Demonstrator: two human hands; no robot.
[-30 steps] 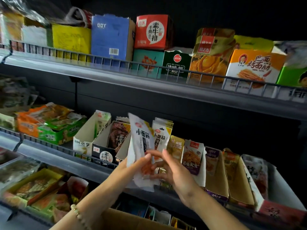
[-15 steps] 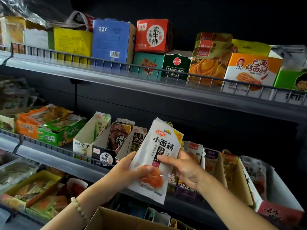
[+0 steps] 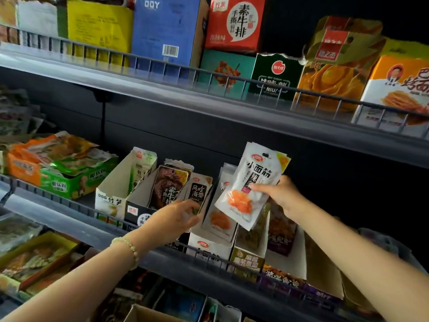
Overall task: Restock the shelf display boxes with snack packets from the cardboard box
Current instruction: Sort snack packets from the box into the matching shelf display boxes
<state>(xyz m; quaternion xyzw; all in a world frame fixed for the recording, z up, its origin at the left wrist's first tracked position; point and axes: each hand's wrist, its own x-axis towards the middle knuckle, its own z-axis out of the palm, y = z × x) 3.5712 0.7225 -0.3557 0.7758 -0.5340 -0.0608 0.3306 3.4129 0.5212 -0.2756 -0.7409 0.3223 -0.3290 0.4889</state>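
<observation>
The right hand (image 3: 282,196) pinches a thin sheaf of white snack packets (image 3: 251,182), made of glossy plastic film printed with black characters and an orange food picture. The thumb lies on the front face near the middle, and the fingers are out of sight behind. The sheaf hangs tilted in the air, just above and in front of a white cardboard display box (image 3: 209,246) with a red logo. That box sits on the middle grey metal shelf (image 3: 58,212), and packets of the same kind already stand in it.

The packets are probably light, limp and slick. Several held together are likely to slide on one another, and the top corners already fan apart. A grip across the filled middle, as here, should keep them together better than a hold on the flat sealed edges. The contents look soft, so a hard squeeze seems unwise.

The left hand (image 3: 176,217), with a pale bead bracelet (image 3: 130,248) at the wrist, reaches to a neighbouring black-and-white seaweed packet (image 3: 198,194). Its fingers are bent at the packet's lower edge, but it is unclear whether they pinch it or only press it aside.

The number of packets in the sheaf and the room left in the display box are both hidden. The brown cardboard box (image 3: 144,313) is cut off at the bottom edge, so its contents cannot be seen.
</observation>
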